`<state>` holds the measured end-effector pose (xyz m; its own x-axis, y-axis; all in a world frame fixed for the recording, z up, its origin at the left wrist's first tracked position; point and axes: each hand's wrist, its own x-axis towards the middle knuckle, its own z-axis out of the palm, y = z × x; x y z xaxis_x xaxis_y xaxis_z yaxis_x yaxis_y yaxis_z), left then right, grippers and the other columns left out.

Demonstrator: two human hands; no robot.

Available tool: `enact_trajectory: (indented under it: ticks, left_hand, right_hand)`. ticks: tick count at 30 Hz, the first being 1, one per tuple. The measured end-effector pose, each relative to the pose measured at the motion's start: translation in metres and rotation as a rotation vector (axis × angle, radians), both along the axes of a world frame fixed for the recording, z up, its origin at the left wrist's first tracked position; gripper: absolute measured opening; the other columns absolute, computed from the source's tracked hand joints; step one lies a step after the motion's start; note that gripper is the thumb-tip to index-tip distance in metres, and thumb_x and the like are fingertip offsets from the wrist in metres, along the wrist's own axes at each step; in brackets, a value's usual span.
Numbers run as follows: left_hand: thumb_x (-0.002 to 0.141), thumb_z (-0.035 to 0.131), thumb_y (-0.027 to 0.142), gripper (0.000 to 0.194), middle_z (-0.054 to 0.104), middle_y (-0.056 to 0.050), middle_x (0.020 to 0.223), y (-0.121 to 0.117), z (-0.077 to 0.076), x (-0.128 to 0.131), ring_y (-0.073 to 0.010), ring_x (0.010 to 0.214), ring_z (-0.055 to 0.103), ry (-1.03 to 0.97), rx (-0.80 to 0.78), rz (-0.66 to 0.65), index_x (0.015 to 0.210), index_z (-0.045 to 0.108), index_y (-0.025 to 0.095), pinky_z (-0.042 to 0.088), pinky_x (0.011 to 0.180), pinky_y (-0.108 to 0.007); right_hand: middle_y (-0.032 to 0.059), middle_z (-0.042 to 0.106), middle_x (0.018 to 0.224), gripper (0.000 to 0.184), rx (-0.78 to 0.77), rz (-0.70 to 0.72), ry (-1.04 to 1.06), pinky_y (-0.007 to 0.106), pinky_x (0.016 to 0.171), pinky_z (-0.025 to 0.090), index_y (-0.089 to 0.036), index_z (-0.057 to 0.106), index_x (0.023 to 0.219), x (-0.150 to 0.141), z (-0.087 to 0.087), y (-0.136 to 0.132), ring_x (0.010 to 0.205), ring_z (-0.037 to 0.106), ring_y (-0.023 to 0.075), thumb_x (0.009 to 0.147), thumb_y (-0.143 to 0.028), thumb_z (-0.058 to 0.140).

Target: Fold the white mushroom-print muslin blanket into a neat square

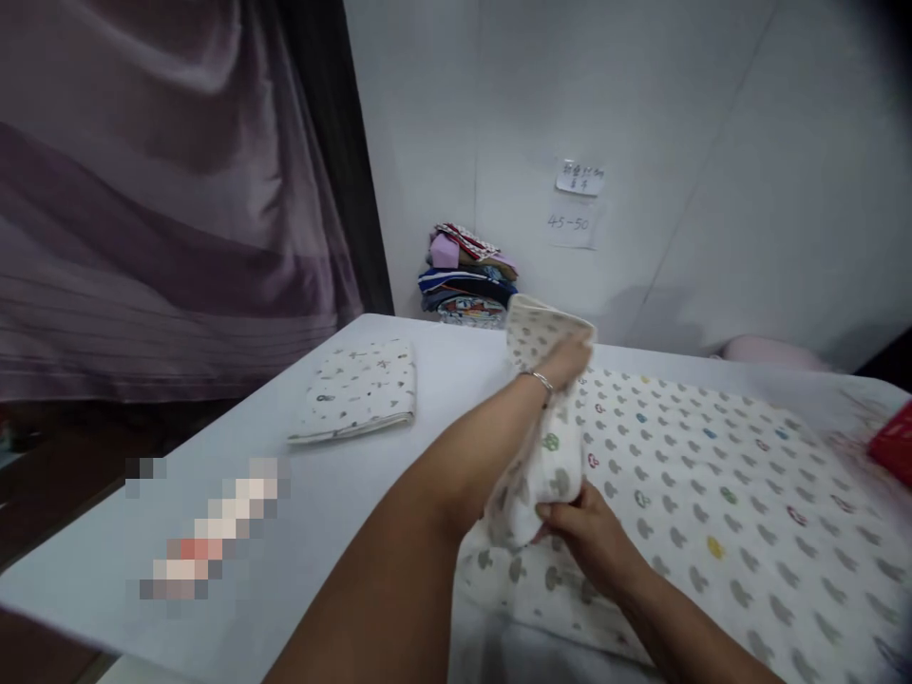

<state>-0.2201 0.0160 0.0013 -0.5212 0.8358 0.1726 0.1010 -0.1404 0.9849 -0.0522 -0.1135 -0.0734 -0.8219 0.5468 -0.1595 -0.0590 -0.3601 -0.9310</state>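
A white cloth printed with grey, green, red and yellow mushrooms (688, 494) lies spread over the right side of the table. Its left part is lifted and folded up between my hands. My left hand (570, 356), with a silver bracelet at the wrist, grips the far edge of the raised part. Lower down and nearer to me, my right hand (580, 527) pinches the near edge of the fold, thumb on top. To the left lies a folded white cloth with small prints (360, 385), apart from both hands.
The white table (306, 532) stands against a pale wall bearing two paper notes (576, 204). Behind its far edge rises a stack of folded clothes (466, 275). A mauve curtain (157, 209) hangs at left; a red object (894, 442) sits at the right edge. One table patch is pixelated.
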Motion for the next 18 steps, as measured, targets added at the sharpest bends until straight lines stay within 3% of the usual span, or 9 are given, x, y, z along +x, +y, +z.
enact_trajectory:
  ticks: [1,4,7,11,14,15,18]
  left_hand:
    - [0.079,0.054,0.029,0.026,0.067,-0.008,0.093,0.004,-0.006,0.020,-0.0190,0.090,0.058,0.117,-0.043,-0.171,0.099,0.064,0.016,0.043,0.087,-0.031]
    - [0.077,0.057,0.040,0.029,0.067,-0.009,0.098,-0.016,-0.030,0.050,-0.0207,0.093,0.058,0.188,-0.099,-0.319,0.092,0.066,0.017,0.042,0.089,-0.032]
    - [0.085,0.042,0.047,0.039,0.066,-0.006,0.087,-0.071,-0.050,0.042,-0.0197,0.085,0.058,0.364,-0.183,-0.213,0.084,0.065,0.016,0.044,0.081,-0.032]
    - [0.088,0.039,0.043,0.034,0.064,-0.002,0.084,-0.165,-0.067,0.043,-0.0164,0.080,0.057,0.491,-0.215,-0.031,0.085,0.062,0.018,0.046,0.075,-0.029]
    - [0.085,0.051,0.040,0.022,0.063,-0.002,0.093,-0.225,-0.085,0.075,-0.0182,0.088,0.057,0.718,-0.160,-0.111,0.093,0.061,0.022,0.047,0.081,-0.032]
    - [0.079,0.059,0.042,0.027,0.063,-0.003,0.100,-0.238,-0.093,0.089,-0.0206,0.094,0.057,0.796,-0.130,-0.121,0.100,0.060,0.024,0.046,0.085,-0.035]
    - [0.074,0.065,0.035,0.042,0.060,-0.006,0.112,-0.252,-0.114,0.123,-0.0247,0.103,0.054,0.987,-0.088,-0.012,0.113,0.054,0.025,0.045,0.091,-0.039]
  right_hand:
    - [0.0017,0.067,0.067,0.014,-0.044,-0.055,-0.036,0.029,0.058,0.054,-0.020,0.067,0.073,0.012,-0.008,0.005,0.059,0.062,0.0177,0.059,-0.021,0.070]
    - [0.0011,0.068,0.068,0.017,-0.192,-0.196,-0.140,0.027,0.054,0.055,-0.023,0.069,0.071,0.048,-0.033,0.015,0.058,0.061,0.0170,0.054,-0.022,0.073]
    - [-0.0002,0.065,0.062,0.016,-0.298,-0.263,-0.182,0.025,0.052,0.055,-0.023,0.069,0.064,0.075,-0.048,0.022,0.054,0.059,0.0145,0.050,-0.021,0.075]
    - [0.0003,0.060,0.054,0.011,-0.329,-0.157,-0.142,0.029,0.058,0.057,-0.020,0.070,0.065,0.093,-0.048,0.023,0.053,0.058,0.0142,0.057,-0.025,0.075]
    - [0.0013,0.060,0.057,0.016,-0.311,-0.062,-0.059,0.029,0.060,0.056,-0.019,0.072,0.074,0.095,-0.043,0.020,0.054,0.057,0.0135,0.066,-0.032,0.072]
    - [0.0015,0.061,0.059,0.018,-0.300,-0.041,-0.032,0.029,0.059,0.055,-0.019,0.072,0.077,0.095,-0.041,0.018,0.055,0.056,0.0129,0.068,-0.034,0.071]
    - [0.0016,0.062,0.066,0.020,-0.262,-0.042,0.016,0.026,0.056,0.051,-0.020,0.072,0.080,0.093,-0.040,0.013,0.057,0.054,0.0123,0.072,-0.038,0.069]
